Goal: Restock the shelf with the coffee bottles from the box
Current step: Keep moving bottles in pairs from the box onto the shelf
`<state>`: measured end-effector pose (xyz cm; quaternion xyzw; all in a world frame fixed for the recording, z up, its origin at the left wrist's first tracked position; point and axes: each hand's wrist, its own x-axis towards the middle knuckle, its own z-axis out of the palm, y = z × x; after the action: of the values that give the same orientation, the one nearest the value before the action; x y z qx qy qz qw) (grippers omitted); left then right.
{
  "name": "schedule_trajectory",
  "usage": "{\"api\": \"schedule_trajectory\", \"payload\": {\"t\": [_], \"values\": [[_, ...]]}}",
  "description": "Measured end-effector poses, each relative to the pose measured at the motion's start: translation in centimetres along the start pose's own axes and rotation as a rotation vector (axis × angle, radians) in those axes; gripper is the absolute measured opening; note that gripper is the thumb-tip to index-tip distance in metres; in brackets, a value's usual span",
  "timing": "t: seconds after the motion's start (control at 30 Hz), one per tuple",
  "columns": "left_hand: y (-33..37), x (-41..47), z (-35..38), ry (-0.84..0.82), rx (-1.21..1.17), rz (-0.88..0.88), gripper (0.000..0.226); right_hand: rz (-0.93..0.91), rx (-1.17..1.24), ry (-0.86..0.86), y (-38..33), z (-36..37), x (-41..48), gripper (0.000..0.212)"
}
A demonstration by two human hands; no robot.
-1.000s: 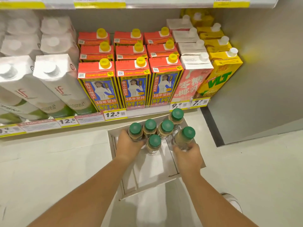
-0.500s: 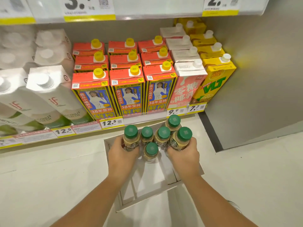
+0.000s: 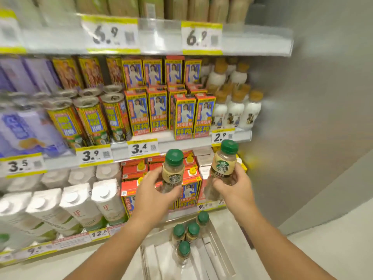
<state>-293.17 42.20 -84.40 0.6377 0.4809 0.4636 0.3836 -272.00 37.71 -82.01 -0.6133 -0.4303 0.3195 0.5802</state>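
While four green-capped coffee bottles [image 3: 186, 237] remain standing in the far part of the white box [image 3: 214, 257] on the floor, close against the foot of the shelving, two more are held up in front of the shelves, one in each hand. Left hand [image 3: 155, 190] is wrapped round the lower body of the left bottle [image 3: 173, 170], fingers curled behind it and thumb across the front; right hand [image 3: 235, 186] grips the right bottle [image 3: 224, 164] in like manner, label facing the camera. Both bottles are upright or nearly so, apart from each other, and clear of any shelf. Judgement: the step in hand is the carry from box to shelf, placement not yet made. No row of matching bottles is visible, so the destination cannot be told from this view; the next move calls for finding the proper facing, then setting each bottle down on its base, label outward, without knocking neighbouring stock. Beyond the hands, the bottom shelf carries white cartons [image 3: 80, 207] and red-topped cartons [image 3: 133, 170]; the middle shelf [image 3: 181, 143] holds cans [image 3: 90, 120], small blue-and-yellow cartons [image 3: 184, 118] and, at its right end, white bottles with tan caps [image 3: 234, 112]. Price tags line the shelf edges. Farthest right stands a plain grey wall [image 3: 312, 98]; the floor is pale
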Motion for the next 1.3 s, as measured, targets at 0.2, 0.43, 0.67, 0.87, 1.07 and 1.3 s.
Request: {"api": "schedule_trajectory", "payload": {"t": [0.2, 0.43, 0.67, 0.87, 1.07, 1.3], "values": [[12.3, 5.7, -1.7, 0.060, 0.051, 0.215, 0.036, -0.186, 0.078, 0.014, -11.9, -1.7, 5.2, 0.042], [27.6, 10.4, -3.8, 0.157, 0.138, 0.402, 0.031, -0.431, 0.057, -0.075, -25.5, -5.6, 10.5, 0.038], [36.7, 17.7, -3.7, 0.308, 0.102, 0.283, 0.045, -0.494, 0.100, -0.147, -32.6, -8.6, 19.9, 0.046], [37.1, 22.8, -1.5, 0.406, 0.113, 0.199, 0.045, -0.456, 0.073, -0.130, -32.7, -10.0, 27.2, 0.045], [33.7, 24.3, 0.3, 0.479, 0.186, 0.085, 0.033, -0.368, 0.023, -0.161, -30.0, -8.2, 30.7, 0.039], [32.4, 24.2, 0.1, 0.499, 0.225, 0.064, 0.027, -0.285, 0.056, -0.177, -28.9, -8.3, 30.6, 0.039]]}}
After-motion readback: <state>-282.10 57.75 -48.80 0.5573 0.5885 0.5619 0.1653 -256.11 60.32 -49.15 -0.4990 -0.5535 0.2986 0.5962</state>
